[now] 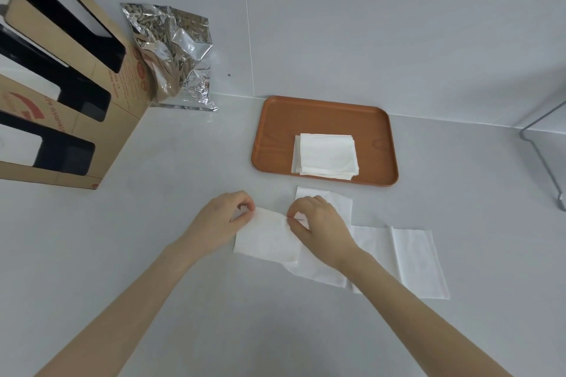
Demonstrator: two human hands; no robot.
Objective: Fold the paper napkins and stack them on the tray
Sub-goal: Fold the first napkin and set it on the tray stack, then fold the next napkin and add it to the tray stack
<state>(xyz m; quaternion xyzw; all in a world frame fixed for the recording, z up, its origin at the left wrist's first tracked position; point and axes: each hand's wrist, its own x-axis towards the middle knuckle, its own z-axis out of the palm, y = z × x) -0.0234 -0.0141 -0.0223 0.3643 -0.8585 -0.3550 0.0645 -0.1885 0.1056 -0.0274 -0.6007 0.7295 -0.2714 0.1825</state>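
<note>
A white paper napkin (266, 239) lies on the grey counter in front of me, partly folded. My left hand (222, 222) pinches its far left corner. My right hand (318, 226) pinches its far right corner. More white napkins (416, 257) lie spread out under and to the right of my right hand. An orange tray (275, 138) sits just beyond, holding a stack of folded napkins (326, 156) toward its near right side.
A crumpled foil bag (174, 49) leans against the wall at the back left. A brown cardboard box (76, 101) with black cut-outs stands at the left. A grey metal frame (545, 144) is at the right edge.
</note>
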